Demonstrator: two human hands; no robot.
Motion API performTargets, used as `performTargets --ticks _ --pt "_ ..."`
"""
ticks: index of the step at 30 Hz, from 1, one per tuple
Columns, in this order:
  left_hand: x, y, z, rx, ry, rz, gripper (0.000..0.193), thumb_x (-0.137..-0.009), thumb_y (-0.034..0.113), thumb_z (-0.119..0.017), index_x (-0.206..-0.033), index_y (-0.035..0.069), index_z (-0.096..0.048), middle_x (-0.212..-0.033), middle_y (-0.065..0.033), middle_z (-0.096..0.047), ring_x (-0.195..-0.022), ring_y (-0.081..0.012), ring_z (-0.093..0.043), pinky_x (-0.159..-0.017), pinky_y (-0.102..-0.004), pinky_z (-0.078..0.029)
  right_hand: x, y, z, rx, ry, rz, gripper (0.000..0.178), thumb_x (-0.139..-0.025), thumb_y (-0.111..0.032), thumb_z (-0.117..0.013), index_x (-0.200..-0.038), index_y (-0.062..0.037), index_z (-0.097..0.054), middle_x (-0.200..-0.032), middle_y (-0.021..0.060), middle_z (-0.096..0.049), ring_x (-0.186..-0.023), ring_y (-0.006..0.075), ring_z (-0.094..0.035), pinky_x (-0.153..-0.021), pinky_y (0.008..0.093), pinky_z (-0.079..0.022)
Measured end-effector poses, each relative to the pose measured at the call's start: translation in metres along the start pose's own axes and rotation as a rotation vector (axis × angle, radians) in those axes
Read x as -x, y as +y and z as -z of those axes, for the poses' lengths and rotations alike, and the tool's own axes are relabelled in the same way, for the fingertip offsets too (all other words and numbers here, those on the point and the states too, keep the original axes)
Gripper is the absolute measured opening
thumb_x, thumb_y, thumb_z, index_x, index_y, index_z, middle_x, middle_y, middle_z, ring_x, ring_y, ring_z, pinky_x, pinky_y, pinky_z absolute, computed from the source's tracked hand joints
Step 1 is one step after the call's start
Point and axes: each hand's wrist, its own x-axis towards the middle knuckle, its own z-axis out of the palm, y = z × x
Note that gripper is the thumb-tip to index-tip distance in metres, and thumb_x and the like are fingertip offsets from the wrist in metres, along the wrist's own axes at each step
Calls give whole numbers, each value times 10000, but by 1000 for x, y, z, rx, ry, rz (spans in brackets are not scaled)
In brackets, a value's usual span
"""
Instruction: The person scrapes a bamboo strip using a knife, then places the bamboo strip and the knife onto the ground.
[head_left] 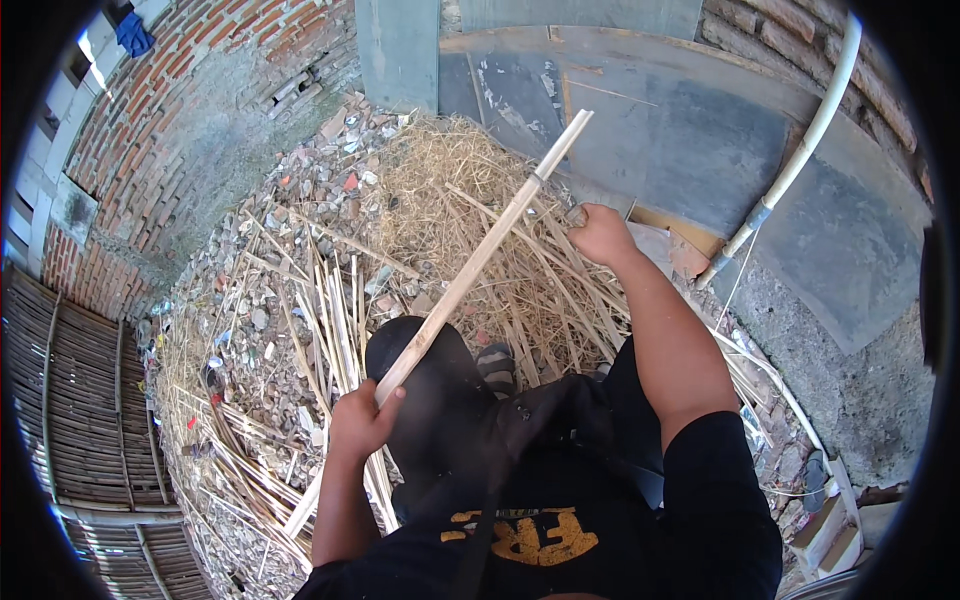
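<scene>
A long pale split bamboo strip [470, 268] slants up and away across the middle, with a darker node near its far end. My left hand [362, 420] is closed around its near end, beside my left knee. The far end, which looks split, stands above the straw. To the right of the strip and apart from it, my right hand [604, 236] is closed in a fist. A small greyish bit shows at its thumb side, but I cannot make out what it is. Several thin bamboo slivers [570, 270] lie on the ground below that hand.
A heap of straw-like shavings [430, 180] lies ahead on rubble ground [265, 320]. More bamboo strips [335, 310] lie left of my leg. Grey panels [650, 120] and a pale pipe [800, 155] stand far right. A brick wall [160, 140] and a bamboo-slat screen [80, 390] border the left.
</scene>
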Motion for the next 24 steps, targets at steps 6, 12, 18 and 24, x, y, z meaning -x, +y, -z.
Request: performTargets --ticks 6,12,18,24 --pt "0 4 -6 27 56 -28 540 -929 485 -662 -722 6 -521 -573 -219 -570 -590 -443 -617 -574 -497 -482 43 -62 0 123 -193 213 301 -753 -213 -680 -1015 -66 -701 -912 199 -711 -883 401 -688 -806 488 -549" --pt "-3 -1 8 80 -9 -30 551 -895 500 -696 -732 -8 -560 -588 -227 -588 -600 -439 -627 -579 -477 -493 36 -71 1 249 -312 312 298 -781 -226 -678 -1060 -128 -719 -932 163 -723 -884 379 -696 -803 463 -561" --pt "-6 2 11 43 -53 -27 576 -893 518 -694 -723 -17 -563 -591 -235 -588 -590 -424 -624 -582 -455 -492 10 -17 -9 37 -124 58 359 -760 -238 -668 -1074 -69 -714 -980 203 -717 -934 397 -687 -847 473 -555" --pt "-2 -15 1 198 -80 10 568 -905 505 -696 -714 -13 -563 -596 -208 -578 -550 -341 -586 -567 -440 -468 47 -65 14 113 -218 209 305 -756 -207 -677 -1038 -99 -716 -955 170 -717 -906 368 -699 -812 489 -559"
